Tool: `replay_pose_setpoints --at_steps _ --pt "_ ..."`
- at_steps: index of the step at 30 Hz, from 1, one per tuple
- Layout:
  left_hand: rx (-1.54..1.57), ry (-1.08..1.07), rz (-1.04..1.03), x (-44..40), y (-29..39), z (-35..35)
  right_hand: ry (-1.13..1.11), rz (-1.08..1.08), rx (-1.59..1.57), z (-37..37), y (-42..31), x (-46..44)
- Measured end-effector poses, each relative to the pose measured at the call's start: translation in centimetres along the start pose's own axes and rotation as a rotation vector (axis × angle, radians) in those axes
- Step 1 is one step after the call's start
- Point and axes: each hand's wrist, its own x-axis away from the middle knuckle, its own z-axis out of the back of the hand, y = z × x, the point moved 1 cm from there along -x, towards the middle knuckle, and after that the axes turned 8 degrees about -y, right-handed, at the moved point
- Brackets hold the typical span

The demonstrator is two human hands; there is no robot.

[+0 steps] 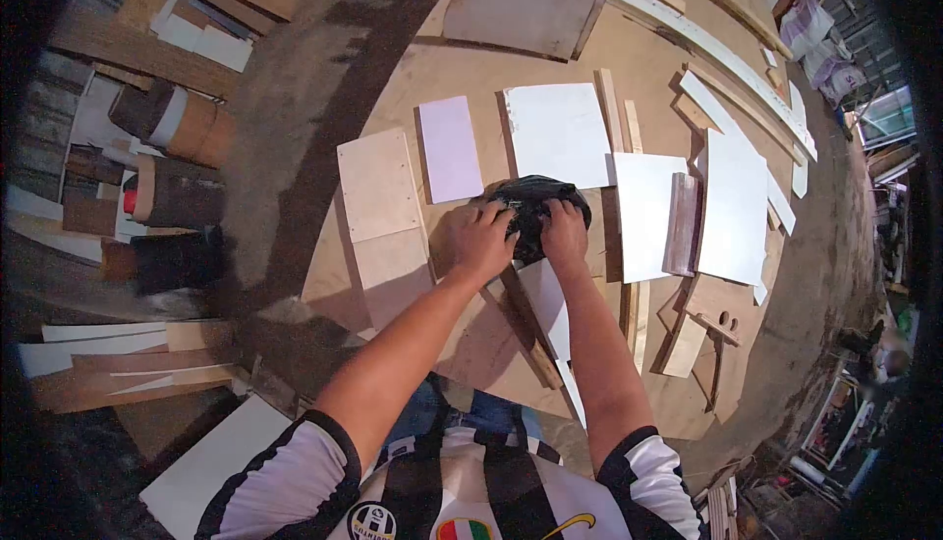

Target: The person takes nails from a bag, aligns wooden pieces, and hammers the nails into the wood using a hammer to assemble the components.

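A crumpled black plastic bag (530,208) lies near the middle of the wooden work surface (491,59). My left hand (483,240) is on its left side with curled fingers, gripping the plastic. On the right side, my right hand (564,232) is closed on the same bag, its fingertips pressed into the folds. What the bag contains, if anything, is hidden. Just beyond it lie a pale lilac board (450,149) and a white board (558,135). Under my wrists, a white strip (546,297) and a narrow wooden strip (526,334) point towards me.
A pale plywood panel (388,201) lies to the left. White boards (650,231) and wood offcuts crowd the right side. A large curved panel (526,5) is at the far edge. Stacked scraps (138,358) stand on the floor at left; white sacks (820,44) sit far right.
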Motion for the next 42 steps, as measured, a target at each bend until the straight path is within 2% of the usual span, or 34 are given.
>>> replay_pose_setpoints --at_steps 4,7,9,10,12,18,25,27,28,30,31,33,37,40,42 --pt "0.031 0.044 0.003 -0.4 -0.5 -1.1 0.067 -0.053 -0.01 -0.8 0.8 0.2" --pt "0.042 0.004 0.031 -0.2 -0.2 -0.4 0.039 -0.104 -0.156 -0.7 2.2 0.2" --pt "0.03 0.023 0.006 -0.3 -0.2 -0.1 0.005 -0.071 -0.364 -0.3 2.9 0.3" --pt "0.015 0.048 -0.011 -0.3 -0.3 0.0 0.005 -0.076 -0.361 -0.5 3.4 0.3" --pt "0.016 0.017 0.004 -0.1 0.3 0.9 -0.069 -0.201 -0.793 -0.8 4.3 0.2" --pt "0.074 0.049 0.008 -0.3 -0.6 -0.7 -0.19 -0.337 -1.023 0.8 4.0 0.5" --pt "0.136 0.07 -0.01 -0.4 -1.0 -1.4 -0.166 -0.364 -1.15 0.4 4.2 1.0" --pt "0.05 0.071 -0.051 -0.1 -0.4 -0.8 -0.12 -0.171 -0.514 1.3 3.4 1.1" --pt "-0.035 0.072 -0.091 0.0 0.1 -0.3 -0.118 -0.173 -0.515 1.3 3.2 1.0" --pt "-0.149 0.093 -0.098 -0.2 0.8 -0.1 -0.073 0.066 -0.048 1.1 2.5 0.9" --pt "-0.263 0.115 -0.102 -0.3 1.1 0.0 -0.073 0.06 -0.05 1.1 2.4 0.7" --pt "-0.277 0.074 -0.102 -0.8 1.4 0.7 0.041 0.054 0.063 1.2 2.4 0.1" --pt "-0.289 -0.022 -0.063 -3.2 0.7 0.3 0.07 0.012 -0.056 1.3 2.3 -0.4" --pt "-0.301 0.07 -0.133 -4.0 0.6 -0.3 0.025 -0.065 -0.091 1.8 2.0 -0.3" --pt "-0.272 0.018 -0.14 -4.1 0.6 -0.1 -0.077 -0.134 0.011 2.0 1.0 0.2"
